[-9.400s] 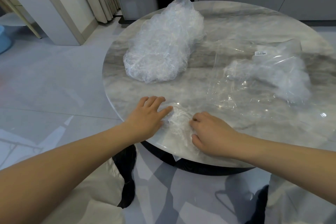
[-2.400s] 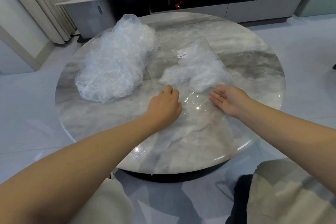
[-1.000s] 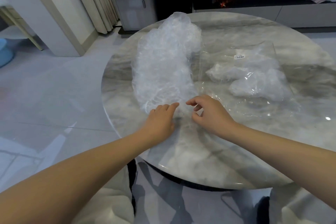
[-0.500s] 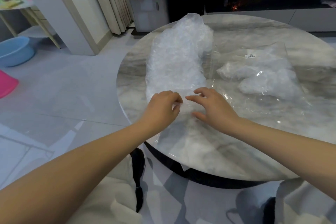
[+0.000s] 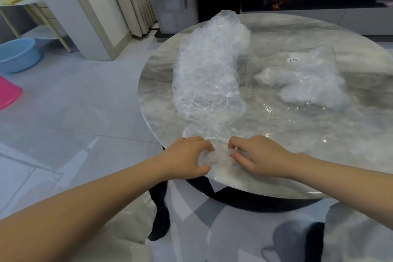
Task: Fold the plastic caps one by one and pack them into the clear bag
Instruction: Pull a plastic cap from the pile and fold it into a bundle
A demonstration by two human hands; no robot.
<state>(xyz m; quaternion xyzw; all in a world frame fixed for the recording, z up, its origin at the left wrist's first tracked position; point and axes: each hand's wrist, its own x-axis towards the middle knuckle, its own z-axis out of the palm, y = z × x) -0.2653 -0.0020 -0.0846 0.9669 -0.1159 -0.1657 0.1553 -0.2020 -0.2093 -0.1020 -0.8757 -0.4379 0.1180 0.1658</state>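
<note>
Left hand (image 5: 187, 156) and right hand (image 5: 255, 156) each pinched one thin, crumpled clear plastic cap (image 5: 214, 155) at the round grey marble table's (image 5: 319, 155) edge. The film looked featherlight, limp and slippery, best gripped by its rim.

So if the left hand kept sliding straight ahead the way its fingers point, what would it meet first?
Probably the right hand: the left hand points across at it, with only the plastic cap that both pinch between them. Depth is hard to judge.

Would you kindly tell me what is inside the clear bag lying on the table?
The clear bag holds whitish bundles of folded plastic caps. Their number cannot be made out through the film.
</note>
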